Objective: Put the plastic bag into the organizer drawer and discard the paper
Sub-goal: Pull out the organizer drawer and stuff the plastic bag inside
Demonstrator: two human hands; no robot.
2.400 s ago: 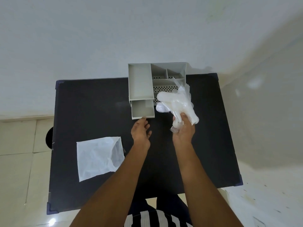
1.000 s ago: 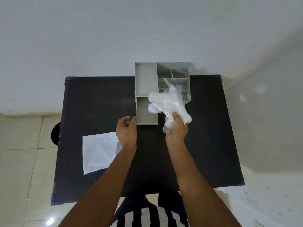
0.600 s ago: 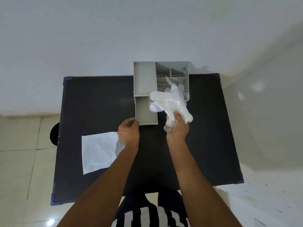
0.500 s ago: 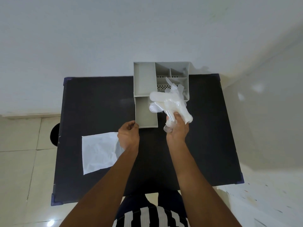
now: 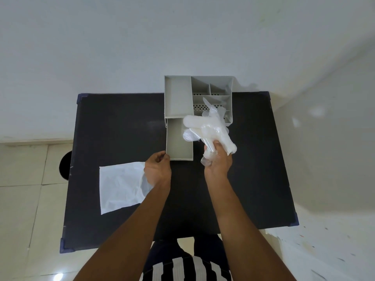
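A black table [image 5: 113, 122] against a plain white wall [image 5: 121, 47] — pale tiled floor [image 5: 22, 175] below

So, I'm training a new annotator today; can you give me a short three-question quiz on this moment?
1. True or false: the clear crumpled plastic bag already lies inside the pulled-out grey drawer.
2. Which hand touches the drawer's front corner: A left hand, B right hand?
3. Fill in: the white paper sheet lies on the ___ tabletop.

Key: 1 false, the right hand holds it above; 2 A; 3 black.
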